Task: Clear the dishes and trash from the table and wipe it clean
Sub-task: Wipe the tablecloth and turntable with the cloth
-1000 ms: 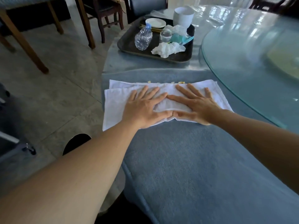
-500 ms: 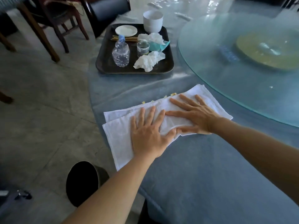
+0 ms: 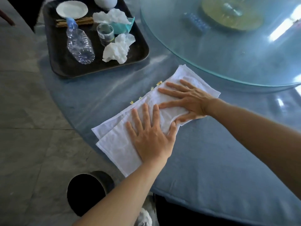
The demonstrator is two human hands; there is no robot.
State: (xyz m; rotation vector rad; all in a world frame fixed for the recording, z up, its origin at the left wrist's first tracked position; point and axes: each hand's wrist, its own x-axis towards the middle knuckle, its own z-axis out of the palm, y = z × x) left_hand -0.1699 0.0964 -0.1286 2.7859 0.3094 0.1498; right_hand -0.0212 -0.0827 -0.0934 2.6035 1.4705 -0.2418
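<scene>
Slid leftward, white cloth (image 3: pixel 117 144) under flat fingers (image 3: pixel 147 115) (both hands) on blue table (image 3: pixel 211 160).

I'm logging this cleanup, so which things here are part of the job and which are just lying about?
Part of the job: white cloth pressed flat by left hand and right hand; yellow crumbs; black tray with bottle, tissues, saucer; bin.

Lying about: glass turntable; floor.

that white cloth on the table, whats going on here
A person presses both flat hands, left hand and right hand, on a folded white cloth to wipe the blue table. Small yellow crumbs lie along the cloth's far edge. Dishes and trash already sit on the black tray.
</scene>
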